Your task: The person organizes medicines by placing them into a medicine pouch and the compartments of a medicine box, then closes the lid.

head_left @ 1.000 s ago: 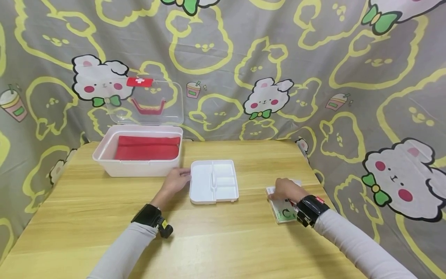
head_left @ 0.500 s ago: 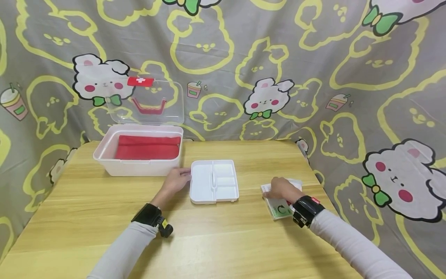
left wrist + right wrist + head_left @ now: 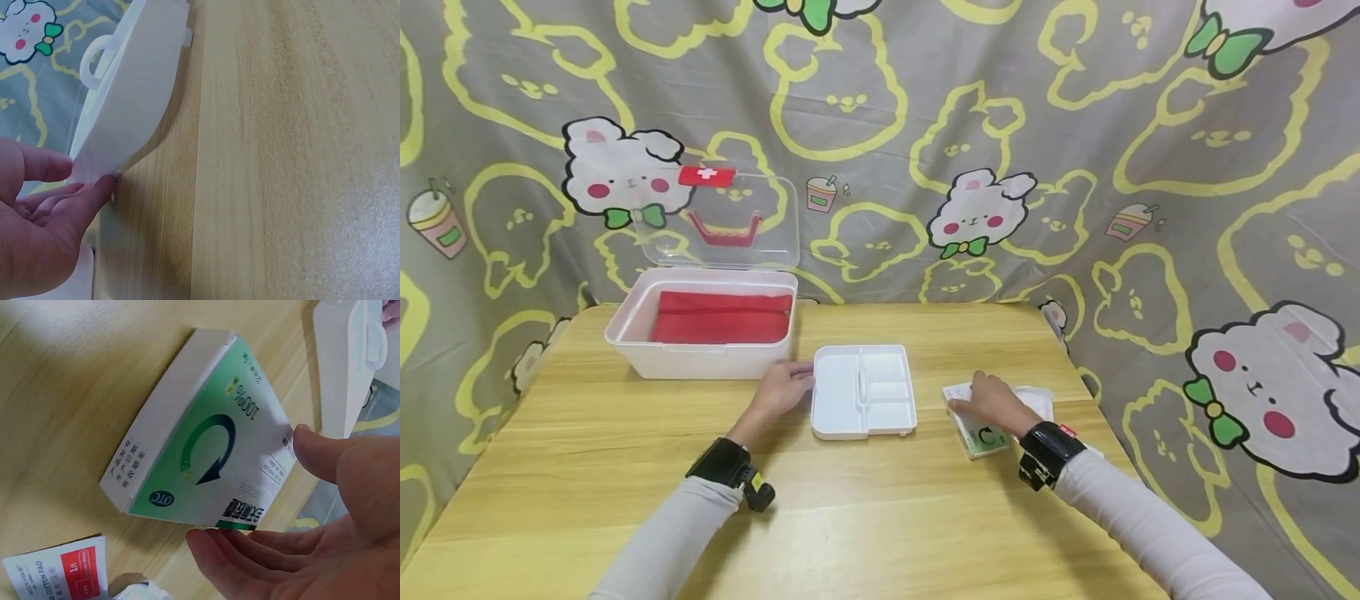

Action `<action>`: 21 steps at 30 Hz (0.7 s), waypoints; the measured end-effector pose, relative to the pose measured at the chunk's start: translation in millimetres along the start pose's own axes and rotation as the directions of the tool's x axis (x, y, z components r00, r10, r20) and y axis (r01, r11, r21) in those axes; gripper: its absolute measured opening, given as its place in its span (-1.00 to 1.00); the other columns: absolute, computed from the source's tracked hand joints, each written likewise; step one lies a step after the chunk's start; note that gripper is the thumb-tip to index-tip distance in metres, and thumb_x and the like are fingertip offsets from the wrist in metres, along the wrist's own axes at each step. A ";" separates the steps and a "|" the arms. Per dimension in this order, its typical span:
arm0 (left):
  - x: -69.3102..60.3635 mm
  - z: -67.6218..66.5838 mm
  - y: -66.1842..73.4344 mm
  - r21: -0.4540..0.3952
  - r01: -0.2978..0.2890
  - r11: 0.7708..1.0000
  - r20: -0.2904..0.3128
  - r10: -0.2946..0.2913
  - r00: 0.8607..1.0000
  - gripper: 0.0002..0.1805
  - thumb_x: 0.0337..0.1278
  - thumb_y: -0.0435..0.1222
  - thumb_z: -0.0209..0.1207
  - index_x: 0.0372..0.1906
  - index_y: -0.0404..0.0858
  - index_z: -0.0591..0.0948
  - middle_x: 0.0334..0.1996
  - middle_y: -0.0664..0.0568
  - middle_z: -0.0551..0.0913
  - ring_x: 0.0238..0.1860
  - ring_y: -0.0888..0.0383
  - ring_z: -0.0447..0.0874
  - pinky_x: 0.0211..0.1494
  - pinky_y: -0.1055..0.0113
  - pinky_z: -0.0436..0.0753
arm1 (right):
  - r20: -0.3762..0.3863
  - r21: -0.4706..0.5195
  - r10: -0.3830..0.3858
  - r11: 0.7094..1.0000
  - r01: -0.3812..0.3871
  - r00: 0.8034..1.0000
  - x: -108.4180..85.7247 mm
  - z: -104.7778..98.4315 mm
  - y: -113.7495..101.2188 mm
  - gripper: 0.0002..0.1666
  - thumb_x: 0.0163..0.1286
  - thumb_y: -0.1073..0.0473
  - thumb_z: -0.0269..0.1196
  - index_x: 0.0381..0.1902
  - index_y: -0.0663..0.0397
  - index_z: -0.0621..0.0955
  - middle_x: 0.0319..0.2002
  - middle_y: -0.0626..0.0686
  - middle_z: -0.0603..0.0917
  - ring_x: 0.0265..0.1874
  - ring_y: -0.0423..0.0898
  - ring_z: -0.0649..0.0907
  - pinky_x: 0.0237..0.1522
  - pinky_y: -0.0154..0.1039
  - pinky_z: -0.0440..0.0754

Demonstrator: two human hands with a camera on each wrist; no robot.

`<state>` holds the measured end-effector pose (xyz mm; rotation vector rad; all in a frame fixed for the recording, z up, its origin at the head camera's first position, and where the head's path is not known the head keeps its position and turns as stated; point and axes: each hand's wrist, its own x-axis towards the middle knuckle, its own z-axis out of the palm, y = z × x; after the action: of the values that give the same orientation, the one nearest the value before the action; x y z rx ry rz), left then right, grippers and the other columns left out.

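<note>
At the middle of the table lies a white divided tray (image 3: 837, 392) with a raised central handle. My left hand (image 3: 782, 387) is at its left side; in the left wrist view the fingertips touch the outer wall near one corner. On the right, my right hand (image 3: 996, 404) grips a green and white medicine box (image 3: 985, 437). The right wrist view shows the box (image 3: 212, 437) between thumb and fingers, tilted over the table. Beneath and behind the right hand lie a cotton pad packet (image 3: 59, 569), white with a red panel, and a white wrapped packet (image 3: 1037, 402).
A white first-aid box (image 3: 700, 362) stands at the back left, its clear lid (image 3: 775, 221) raised. Inside lies a red pouch (image 3: 722, 325). A patterned curtain (image 3: 865, 125) hangs behind the wooden table (image 3: 865, 525).
My right hand has moved left with the medicine box, uncovering more of the white packet behind it. The left hand and the tray have stayed in place.
</note>
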<state>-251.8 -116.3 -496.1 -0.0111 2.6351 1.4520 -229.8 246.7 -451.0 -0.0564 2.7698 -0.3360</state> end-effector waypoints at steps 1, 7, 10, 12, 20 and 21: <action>0.1 0.3 -0.2 0.000 -0.001 1.000 0.000 0.001 1.000 -0.56 0.33 -0.31 0.11 0.23 -0.43 0.60 0.26 -0.31 0.59 0.37 -0.20 0.46 0.45 -0.06 0.42 | 0.002 0.003 0.002 1.000 -0.002 1.000 -0.3 -0.3 -0.7 -0.05 0.39 -0.16 0.31 0.26 0.64 0.34 0.03 0.48 0.60 -0.06 0.20 0.64 0.05 0.09 0.66; 0.4 -0.5 -0.1 0.005 -0.001 1.000 -0.003 0.001 1.000 -0.56 0.33 -0.30 0.12 0.23 -0.42 0.61 0.25 -0.30 0.60 0.36 -0.20 0.48 0.45 -0.07 0.42 | 0.054 0.019 0.027 0.999 -0.028 0.998 -2.6 -1.4 -2.8 0.03 0.30 -0.16 0.39 0.36 0.54 0.29 0.15 0.49 0.56 0.06 0.25 0.65 0.12 0.14 0.64; 0.7 -0.6 0.2 0.002 -0.001 1.000 -0.003 0.001 1.000 -0.56 0.33 -0.30 0.12 0.23 -0.42 0.61 0.24 -0.28 0.62 0.36 -0.19 0.49 0.44 -0.06 0.44 | 0.080 0.018 0.041 0.999 -0.042 0.996 -3.0 -1.8 -2.6 0.10 0.26 -0.15 0.42 0.43 0.50 0.23 0.22 0.51 0.52 0.11 0.27 0.63 0.18 0.17 0.60; 1.0 -0.5 0.2 0.000 -0.003 1.000 -0.002 0.003 1.000 -0.56 0.33 -0.30 0.12 0.23 -0.42 0.60 0.24 -0.28 0.62 0.37 -0.19 0.48 0.44 -0.05 0.44 | 0.094 0.014 0.044 0.999 -0.046 0.995 -2.6 -2.2 -2.6 0.12 0.25 -0.14 0.43 0.45 0.50 0.21 0.23 0.52 0.51 0.08 0.24 0.63 0.17 0.16 0.61; 1.2 0.4 -0.8 0.011 -0.001 1.000 -0.004 0.001 1.000 -0.56 0.33 -0.29 0.12 0.23 -0.41 0.61 0.25 -0.27 0.62 0.38 -0.19 0.47 0.45 -0.05 0.43 | 0.102 0.026 0.060 0.998 -0.063 0.993 -0.5 -2.9 -6.6 0.14 0.24 -0.15 0.43 0.44 0.53 0.19 0.22 0.51 0.51 0.09 0.24 0.64 0.17 0.14 0.62; 1.0 0.2 -0.6 0.009 -0.002 1.000 -0.005 0.002 1.000 -0.56 0.33 -0.29 0.12 0.23 -0.41 0.61 0.25 -0.27 0.62 0.38 -0.19 0.47 0.45 -0.05 0.43 | 0.099 0.025 0.060 0.998 -0.063 0.993 -0.2 -2.9 -7.3 0.14 0.25 -0.15 0.43 0.44 0.54 0.20 0.21 0.50 0.52 0.07 0.23 0.65 0.15 0.12 0.64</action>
<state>-252.7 -116.4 -496.9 -0.0105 2.6459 1.4427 -230.7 240.3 -446.6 0.0186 2.6631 -0.3466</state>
